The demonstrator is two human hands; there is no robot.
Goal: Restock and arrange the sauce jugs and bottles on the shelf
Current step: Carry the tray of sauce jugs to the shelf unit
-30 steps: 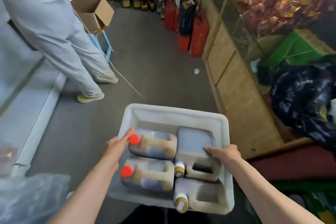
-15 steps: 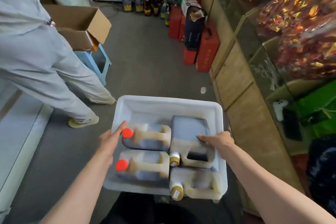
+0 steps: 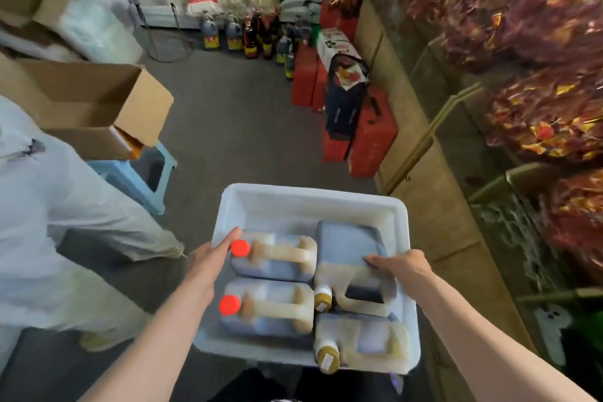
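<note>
I carry a white plastic tub [image 3: 310, 196] in front of me at waist height. Inside it lie several sauce jugs on their sides: two with red caps [image 3: 277, 254] [image 3: 270, 307] on the left, two with yellow caps [image 3: 346, 248] [image 3: 365, 343] on the right. My left hand [image 3: 210, 259] grips the tub's left rim, thumb along the edge beside a red cap. My right hand [image 3: 403, 266] grips the right rim, its thumb lying over the upper yellow-cap jug.
A person in light clothes [image 3: 65, 206] stands close on my left by an open cardboard box [image 3: 81, 108] on a blue stool [image 3: 143, 173]. Red boxes [image 3: 372, 137] and dark bottles [image 3: 251, 39] line the floor ahead. A wooden counter [image 3: 440, 206] runs along the right.
The view has moved forward along the aisle and tipped up, so the back shelf and floor bottles are nearer. Both hands keep the same hold on the tub.
</note>
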